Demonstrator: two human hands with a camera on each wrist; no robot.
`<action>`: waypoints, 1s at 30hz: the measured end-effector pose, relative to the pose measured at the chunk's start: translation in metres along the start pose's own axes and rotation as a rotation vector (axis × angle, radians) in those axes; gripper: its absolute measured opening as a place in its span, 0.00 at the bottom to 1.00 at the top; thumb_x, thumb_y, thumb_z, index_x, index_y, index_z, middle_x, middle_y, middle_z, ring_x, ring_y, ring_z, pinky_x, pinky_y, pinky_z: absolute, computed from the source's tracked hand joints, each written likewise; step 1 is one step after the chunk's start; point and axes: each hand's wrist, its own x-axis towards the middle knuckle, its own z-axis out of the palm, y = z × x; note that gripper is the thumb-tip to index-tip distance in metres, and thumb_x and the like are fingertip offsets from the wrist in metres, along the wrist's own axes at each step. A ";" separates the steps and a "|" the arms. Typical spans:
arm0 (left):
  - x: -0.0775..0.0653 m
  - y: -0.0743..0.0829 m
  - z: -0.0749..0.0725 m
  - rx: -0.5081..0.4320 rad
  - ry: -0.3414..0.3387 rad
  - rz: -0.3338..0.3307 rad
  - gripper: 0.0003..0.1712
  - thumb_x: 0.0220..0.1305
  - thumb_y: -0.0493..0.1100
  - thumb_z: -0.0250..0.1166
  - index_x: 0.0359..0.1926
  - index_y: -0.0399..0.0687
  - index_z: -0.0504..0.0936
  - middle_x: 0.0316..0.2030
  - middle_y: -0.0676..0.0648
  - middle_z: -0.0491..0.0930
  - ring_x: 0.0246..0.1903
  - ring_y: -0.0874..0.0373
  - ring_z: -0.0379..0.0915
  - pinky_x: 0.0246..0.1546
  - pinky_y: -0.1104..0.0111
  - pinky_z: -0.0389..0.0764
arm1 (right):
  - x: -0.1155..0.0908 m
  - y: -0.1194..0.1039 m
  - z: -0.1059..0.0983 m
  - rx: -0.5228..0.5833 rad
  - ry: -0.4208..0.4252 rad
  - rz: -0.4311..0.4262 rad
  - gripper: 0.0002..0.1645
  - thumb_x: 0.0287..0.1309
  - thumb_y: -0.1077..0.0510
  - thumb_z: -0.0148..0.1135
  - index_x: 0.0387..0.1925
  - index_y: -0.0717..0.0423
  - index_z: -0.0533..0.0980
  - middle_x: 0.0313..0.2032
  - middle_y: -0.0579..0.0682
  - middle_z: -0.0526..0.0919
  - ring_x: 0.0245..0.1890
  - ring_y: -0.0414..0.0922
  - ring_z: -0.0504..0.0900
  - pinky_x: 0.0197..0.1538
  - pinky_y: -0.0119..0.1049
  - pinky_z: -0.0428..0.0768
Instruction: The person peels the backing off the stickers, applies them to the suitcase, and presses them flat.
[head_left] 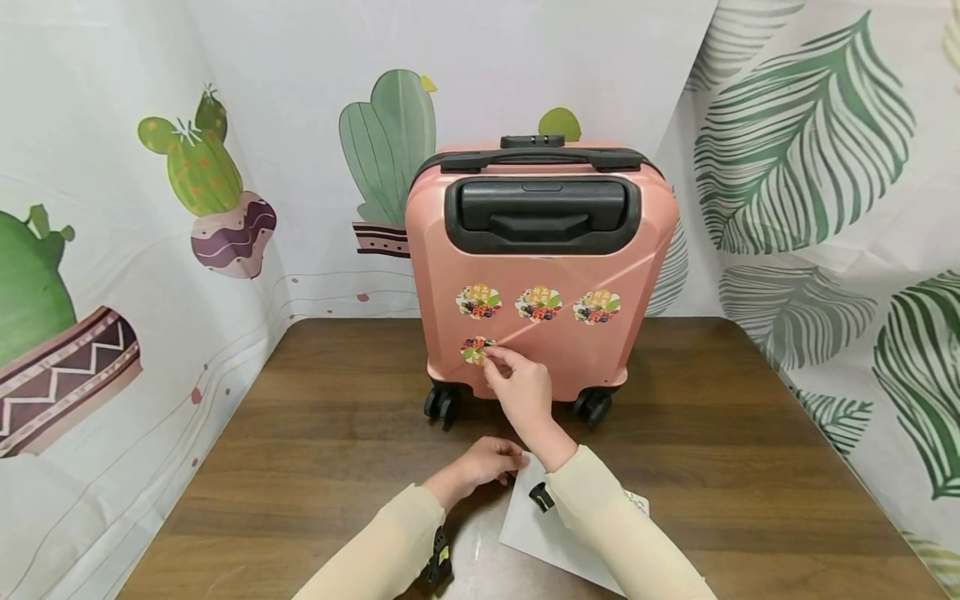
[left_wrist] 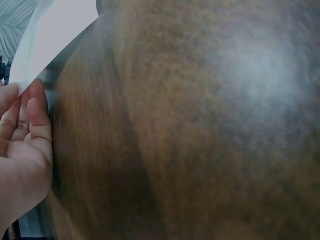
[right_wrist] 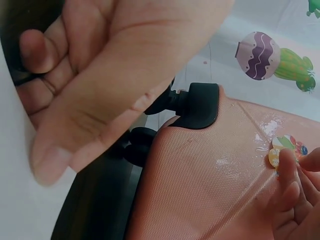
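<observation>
A pink hard-shell suitcase (head_left: 577,354) stands upright on the table, its face toward me. Three round fruit-picture stickers (head_left: 538,305) form a row across it. Below the leftmost one, my right hand (head_left: 525,398) pinches the right edge of another fruit sticker (head_left: 472,350) at the suitcase face. The right wrist view also has this sticker (right_wrist: 284,145) between thumb and fingers. Lower down, my left hand (head_left: 482,463) grips the corner of a white sheet (head_left: 534,533) between thumb and fingers. In the left wrist view the sheet (left_wrist: 57,37) slants up from those fingertips.
Brown wood table (head_left: 322,450) spreads on both sides of the suitcase. Black wheels (head_left: 442,404) support the case, and a black handle (head_left: 543,204) is set into its upper face. A cloth backdrop (head_left: 300,150) printed with cacti and leaves hangs close behind.
</observation>
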 end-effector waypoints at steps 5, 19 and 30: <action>-0.001 0.000 0.000 0.002 0.005 -0.001 0.13 0.69 0.38 0.65 0.45 0.30 0.85 0.32 0.49 0.83 0.29 0.62 0.73 0.30 0.72 0.77 | 0.001 -0.001 0.000 0.032 -0.057 0.033 0.12 0.66 0.59 0.65 0.47 0.58 0.87 0.33 0.54 0.92 0.24 0.47 0.89 0.26 0.30 0.80; -0.002 0.001 0.000 -0.002 0.023 -0.012 0.13 0.69 0.38 0.66 0.47 0.30 0.85 0.35 0.47 0.83 0.26 0.61 0.72 0.29 0.72 0.76 | 0.002 -0.004 -0.001 0.085 -0.201 0.102 0.13 0.67 0.58 0.65 0.49 0.56 0.87 0.42 0.55 0.92 0.28 0.48 0.91 0.32 0.33 0.85; -0.003 0.003 -0.001 0.002 0.012 0.009 0.15 0.69 0.38 0.65 0.49 0.29 0.85 0.40 0.41 0.85 0.27 0.61 0.72 0.30 0.71 0.78 | 0.002 -0.004 -0.006 0.168 -0.273 0.146 0.13 0.68 0.59 0.63 0.50 0.57 0.86 0.43 0.57 0.91 0.30 0.54 0.90 0.33 0.31 0.85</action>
